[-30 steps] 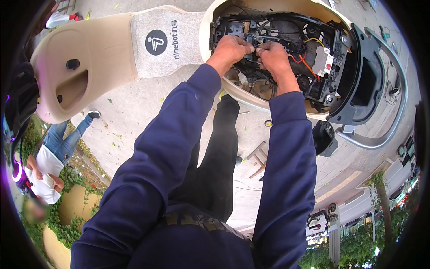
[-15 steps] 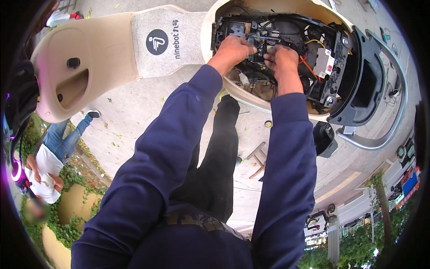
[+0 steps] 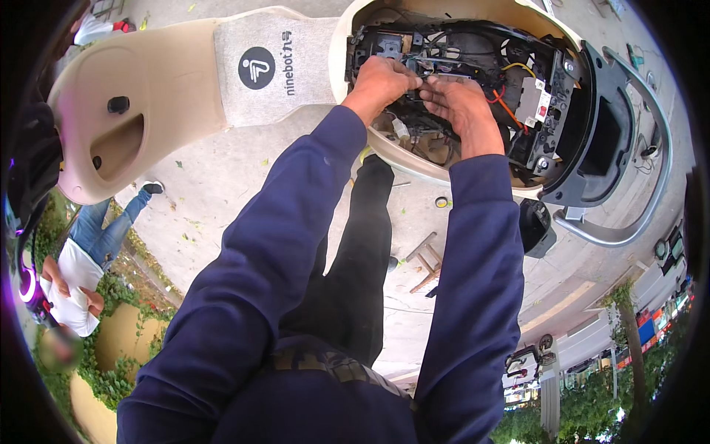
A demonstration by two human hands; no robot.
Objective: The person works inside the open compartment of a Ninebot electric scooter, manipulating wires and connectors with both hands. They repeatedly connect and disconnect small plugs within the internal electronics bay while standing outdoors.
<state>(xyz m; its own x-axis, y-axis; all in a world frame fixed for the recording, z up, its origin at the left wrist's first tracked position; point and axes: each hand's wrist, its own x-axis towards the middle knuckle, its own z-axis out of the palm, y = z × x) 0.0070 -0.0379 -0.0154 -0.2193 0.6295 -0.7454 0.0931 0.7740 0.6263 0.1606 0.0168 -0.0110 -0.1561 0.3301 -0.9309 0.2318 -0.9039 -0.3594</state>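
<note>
The beige scooter body lies open at the top of the view, showing black wiring and mounts around a metal plate. My left hand is closed at this wiring, its fingertips pinching something too small to make out. Just right of it, my right hand reaches leftward with bent fingers closed on a small part I cannot make out; the two sets of fingertips nearly meet. Right of my hands are a yellow cable, an orange cable and a pale grey box with a red switch.
The grey footboard and beige front panel extend left. A curved metal grab rail is at right. A wooden stool and tape roll lie on the pavement. A person in white is at lower left.
My right hand shifted right half a second ago and has now come back leftward, its fingers stretched further toward my left fingertips. My left hand has stayed nearly in place.
</note>
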